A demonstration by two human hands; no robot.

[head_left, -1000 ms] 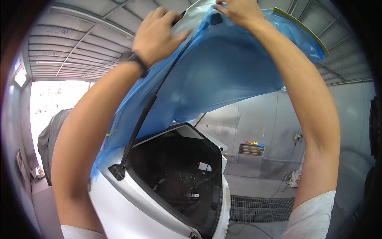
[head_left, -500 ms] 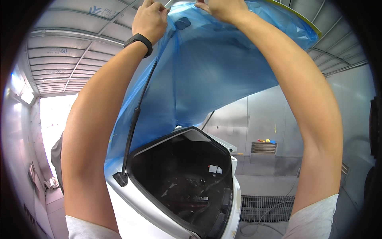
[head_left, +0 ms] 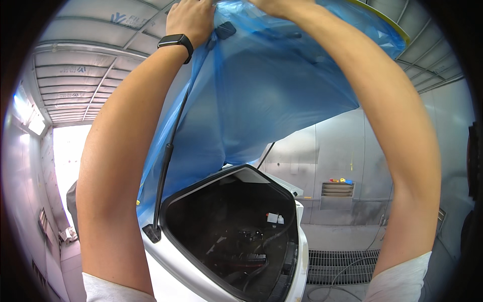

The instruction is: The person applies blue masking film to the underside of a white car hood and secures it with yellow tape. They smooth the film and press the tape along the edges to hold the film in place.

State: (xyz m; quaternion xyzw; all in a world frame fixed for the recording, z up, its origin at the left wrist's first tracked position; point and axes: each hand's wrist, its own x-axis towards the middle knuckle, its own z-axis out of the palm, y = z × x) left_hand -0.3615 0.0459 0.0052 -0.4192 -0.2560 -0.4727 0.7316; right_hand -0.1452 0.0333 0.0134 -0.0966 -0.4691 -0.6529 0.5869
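Both my arms reach up to a thin blue plastic masking film draped over the raised tailgate of a white car. My left hand, a black watch on its wrist, has its fingers curled at the film's upper left edge; the fingertips run out at the top of the picture. Further right, my right hand is closed at the film's top edge, its fingers mostly cut off. A black gas strut holds the tailgate on the left. Yellow tape runs along the film's upper right rim.
Below the film opens the dark trunk, with a small white box, a white bottle and loose parts inside. A floor grating with a hose lies to the right. Metal walls and a panelled ceiling surround the car.
My hands sit slightly higher in the picture, more of their fingers cut off. My left wrist has turned, showing the watch face. The car and film appear shifted slightly down and right.
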